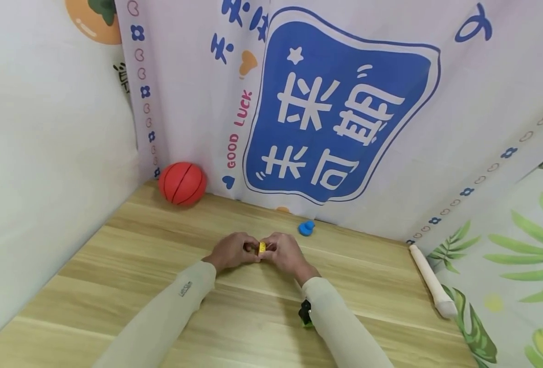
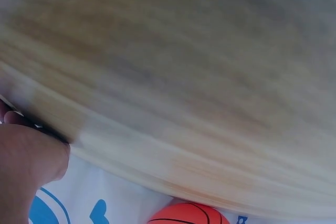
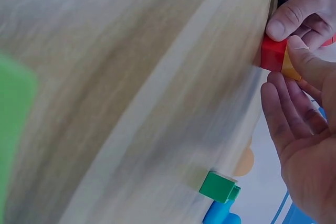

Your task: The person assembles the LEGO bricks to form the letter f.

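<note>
In the head view my left hand (image 1: 232,250) and right hand (image 1: 286,253) meet over the middle of the table. A red toy block (image 3: 273,53) is pinched by my left hand, its thumb on one face. Against it sits a yellow block (image 3: 290,66), which my right hand (image 3: 310,145) holds between thumb and fingers. The two blocks touch; whether they are joined I cannot tell. Only part of the left hand (image 2: 34,156) shows in the left wrist view, where the blocks are hidden.
A blue toy piece (image 1: 306,228) lies beyond my right hand; a green block (image 3: 217,186) is near it. A black and green object (image 1: 305,313) is partly under my right sleeve. A red ball (image 1: 182,184) sits back left, a pale club-shaped stick (image 1: 432,281) along the right edge.
</note>
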A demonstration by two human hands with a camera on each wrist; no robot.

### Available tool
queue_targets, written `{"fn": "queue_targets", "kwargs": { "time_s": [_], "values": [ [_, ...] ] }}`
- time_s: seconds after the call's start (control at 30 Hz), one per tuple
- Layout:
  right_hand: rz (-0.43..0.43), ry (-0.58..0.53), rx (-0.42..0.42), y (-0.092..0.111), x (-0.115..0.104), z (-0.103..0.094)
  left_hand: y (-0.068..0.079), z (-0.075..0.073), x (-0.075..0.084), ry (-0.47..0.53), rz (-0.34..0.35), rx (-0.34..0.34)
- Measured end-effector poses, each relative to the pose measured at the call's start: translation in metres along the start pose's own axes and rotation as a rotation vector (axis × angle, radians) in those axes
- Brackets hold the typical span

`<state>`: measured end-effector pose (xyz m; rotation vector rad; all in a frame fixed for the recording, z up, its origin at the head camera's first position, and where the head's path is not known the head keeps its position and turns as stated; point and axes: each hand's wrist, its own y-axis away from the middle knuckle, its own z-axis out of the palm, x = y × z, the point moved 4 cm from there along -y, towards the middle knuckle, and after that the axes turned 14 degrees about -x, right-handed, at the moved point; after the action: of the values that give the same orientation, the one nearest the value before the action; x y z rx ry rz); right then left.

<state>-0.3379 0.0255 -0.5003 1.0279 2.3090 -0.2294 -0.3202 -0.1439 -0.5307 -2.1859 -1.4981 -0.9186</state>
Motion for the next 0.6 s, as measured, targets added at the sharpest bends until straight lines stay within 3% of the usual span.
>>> {"fn": "queue_targets", "kwargs": {
  "time_s": [0.27,0.6],
  "values": [
    [0.053,-0.028,0.028,-0.0004,-0.0006,0.0001,0.0021,-0.0021,-0.0011,0.092,0.049,-0.033],
    [0.057,-0.098,0.057,0.0057,0.0024,0.0052,0.0021,0.0001,-0.0001,0.077,0.050,-0.028]
  ]
}}
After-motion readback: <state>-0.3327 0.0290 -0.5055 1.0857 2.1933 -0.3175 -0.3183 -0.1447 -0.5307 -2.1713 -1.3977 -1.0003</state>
